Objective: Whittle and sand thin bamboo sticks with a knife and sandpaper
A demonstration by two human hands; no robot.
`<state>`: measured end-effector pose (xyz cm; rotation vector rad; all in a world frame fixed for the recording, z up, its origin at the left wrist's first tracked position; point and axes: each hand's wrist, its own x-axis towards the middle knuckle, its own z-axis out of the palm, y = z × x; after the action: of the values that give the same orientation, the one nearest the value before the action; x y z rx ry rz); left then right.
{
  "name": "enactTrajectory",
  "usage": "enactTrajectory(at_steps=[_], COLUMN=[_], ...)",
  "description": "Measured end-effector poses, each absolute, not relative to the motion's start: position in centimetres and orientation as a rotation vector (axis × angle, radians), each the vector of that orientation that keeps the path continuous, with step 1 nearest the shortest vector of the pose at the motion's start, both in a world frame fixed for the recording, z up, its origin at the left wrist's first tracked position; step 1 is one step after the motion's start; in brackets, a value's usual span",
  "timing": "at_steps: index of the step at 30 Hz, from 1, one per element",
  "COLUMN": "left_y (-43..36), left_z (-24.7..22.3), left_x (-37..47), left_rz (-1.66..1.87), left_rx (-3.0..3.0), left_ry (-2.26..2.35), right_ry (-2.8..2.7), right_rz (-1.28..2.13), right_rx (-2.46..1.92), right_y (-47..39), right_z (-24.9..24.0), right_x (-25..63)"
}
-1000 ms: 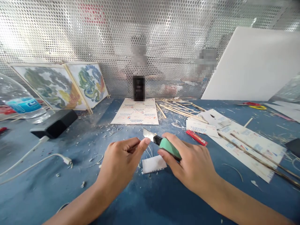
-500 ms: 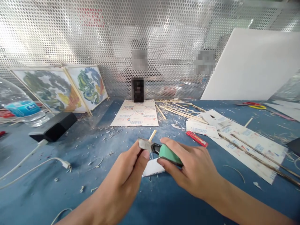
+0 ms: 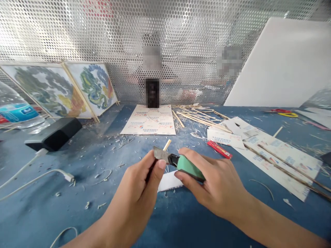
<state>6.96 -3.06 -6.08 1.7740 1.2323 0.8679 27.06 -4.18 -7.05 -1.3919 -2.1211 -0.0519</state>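
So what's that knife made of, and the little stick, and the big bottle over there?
The knife's blade looks like metal: it's flat, grey and dull-shiny. Its green handle is smooth, maybe plastic or rubber. The stick looks like plain bamboo or wood, pale yellow and unpainted. The bottle seems plastic, clear and glossy.

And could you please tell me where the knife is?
In the head view, the knife is in the right hand, near the centre, its blade by the left hand.
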Motion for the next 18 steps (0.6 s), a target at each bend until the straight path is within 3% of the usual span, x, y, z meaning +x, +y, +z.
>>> enactTrajectory(at_steps=[18], left_y=[-2.88], left_z=[-6.62], left_x=[6.87], left_rz=[0.896], left_rx=[1.700], left_ry=[1.262], right_ry=[-2.089], right_rz=[-0.141], right_rx=[-1.401], right_y=[-4.11], right_z=[-6.91], right_x=[27.13])
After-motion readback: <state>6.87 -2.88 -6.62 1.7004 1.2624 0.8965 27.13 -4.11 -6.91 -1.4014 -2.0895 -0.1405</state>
